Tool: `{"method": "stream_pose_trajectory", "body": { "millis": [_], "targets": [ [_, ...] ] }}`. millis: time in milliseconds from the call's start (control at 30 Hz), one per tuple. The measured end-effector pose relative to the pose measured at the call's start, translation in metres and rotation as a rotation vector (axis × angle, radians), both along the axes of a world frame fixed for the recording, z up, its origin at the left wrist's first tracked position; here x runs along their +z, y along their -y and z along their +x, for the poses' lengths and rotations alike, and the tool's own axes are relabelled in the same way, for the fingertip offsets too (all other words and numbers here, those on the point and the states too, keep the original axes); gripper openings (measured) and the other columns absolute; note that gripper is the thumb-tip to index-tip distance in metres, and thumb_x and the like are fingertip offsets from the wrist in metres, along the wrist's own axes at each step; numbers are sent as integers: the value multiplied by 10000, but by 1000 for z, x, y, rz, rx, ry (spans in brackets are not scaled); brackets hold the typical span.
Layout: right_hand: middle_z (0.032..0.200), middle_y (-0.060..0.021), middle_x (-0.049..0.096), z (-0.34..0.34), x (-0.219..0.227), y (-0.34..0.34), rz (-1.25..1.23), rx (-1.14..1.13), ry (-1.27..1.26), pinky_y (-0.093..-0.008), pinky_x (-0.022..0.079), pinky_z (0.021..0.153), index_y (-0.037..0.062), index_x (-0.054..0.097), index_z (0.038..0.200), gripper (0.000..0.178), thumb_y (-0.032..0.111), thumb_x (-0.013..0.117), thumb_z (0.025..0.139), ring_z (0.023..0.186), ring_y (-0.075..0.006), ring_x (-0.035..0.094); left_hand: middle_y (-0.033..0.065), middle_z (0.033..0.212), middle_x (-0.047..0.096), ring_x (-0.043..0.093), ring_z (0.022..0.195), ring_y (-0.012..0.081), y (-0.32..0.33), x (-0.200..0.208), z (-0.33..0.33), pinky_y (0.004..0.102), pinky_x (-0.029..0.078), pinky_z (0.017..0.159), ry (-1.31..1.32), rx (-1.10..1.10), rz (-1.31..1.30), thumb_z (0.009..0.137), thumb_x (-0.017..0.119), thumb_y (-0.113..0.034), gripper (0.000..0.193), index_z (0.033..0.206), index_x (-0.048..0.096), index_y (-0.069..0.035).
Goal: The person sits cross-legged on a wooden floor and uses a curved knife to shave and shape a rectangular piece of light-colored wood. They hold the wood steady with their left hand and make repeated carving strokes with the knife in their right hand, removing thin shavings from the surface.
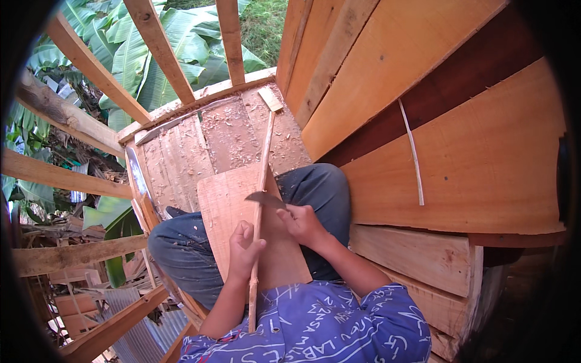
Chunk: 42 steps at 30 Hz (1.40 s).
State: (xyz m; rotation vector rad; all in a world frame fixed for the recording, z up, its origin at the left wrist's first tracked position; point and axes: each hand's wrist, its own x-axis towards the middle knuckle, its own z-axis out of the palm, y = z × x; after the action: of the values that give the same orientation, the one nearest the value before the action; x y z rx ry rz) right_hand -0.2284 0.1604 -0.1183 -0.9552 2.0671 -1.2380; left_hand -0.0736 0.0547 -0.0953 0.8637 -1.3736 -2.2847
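A long thin wooden stick (262, 175) runs from the far planks back to my shirt, over a flat wooden board (227, 193) that rests across my legs. My left hand (243, 249) is closed around the stick near its lower half, fingers curled and thumb across it. In my right hand (301, 225) is a knife (266, 199) with a short dark blade. I hold its handle, hidden in my fist. The blade lies across the stick, just beyond my left hand, and points left.
Wood shavings litter the plank floor (230, 133) ahead, where a small wooden piece (270, 99) lies by the stick's far end. Wooden slats (160, 51) form an open railing ahead and left. A plank wall (460, 151) stands right, with a thin pale strip (413, 151) against it.
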Motion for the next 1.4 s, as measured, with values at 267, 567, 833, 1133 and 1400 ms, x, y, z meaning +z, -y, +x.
{"method": "stream_pose_trajectory", "body": {
  "millis": [267, 567, 833, 1133, 1400],
  "targets": [
    [624, -237, 580, 6, -2, 7, -39, -35, -69, -428, 465, 523, -19, 651, 808, 425, 376, 594, 955, 624, -401, 635, -54, 838, 328, 335, 798, 40, 2, -6, 6, 190, 329, 692, -3, -27, 7, 743, 710, -118, 388, 843, 338, -164],
    [624, -207, 598, 1, 13, 4, 23, 69, -59, -423, 493, 555, 22, 691, 917, 392, 397, 585, 952, 627, -376, 651, -46, 836, 362, 365, 802, 44, 1, -9, 4, 198, 352, 674, -10, -41, -38, 750, 708, -115, 379, 849, 344, -157],
    [578, -122, 556, -2, 2, -2, -183, 74, -268, -348, 450, 514, 6, 611, 801, 447, 411, 547, 979, 513, -233, 593, -49, 855, 355, 360, 806, 41, -1, -11, 4, 193, 350, 689, -53, -29, -9, 746, 710, -102, 393, 855, 337, -164],
    [616, -191, 601, -2, 3, 1, -77, 175, -275, -408, 494, 552, 14, 683, 865, 390, 384, 592, 949, 614, -362, 648, -54, 858, 366, 363, 809, 36, -2, -4, 0, 200, 360, 721, -51, -1, 34, 745, 725, -94, 405, 854, 343, -166],
    [604, -226, 581, -10, 13, 3, 96, 37, -174, -435, 476, 530, 1, 669, 799, 485, 463, 596, 930, 610, -405, 629, -52, 865, 353, 368, 819, 45, 2, -15, 8, 212, 368, 726, -67, -11, 12, 739, 729, -99, 405, 854, 345, -159]
  ]
}}
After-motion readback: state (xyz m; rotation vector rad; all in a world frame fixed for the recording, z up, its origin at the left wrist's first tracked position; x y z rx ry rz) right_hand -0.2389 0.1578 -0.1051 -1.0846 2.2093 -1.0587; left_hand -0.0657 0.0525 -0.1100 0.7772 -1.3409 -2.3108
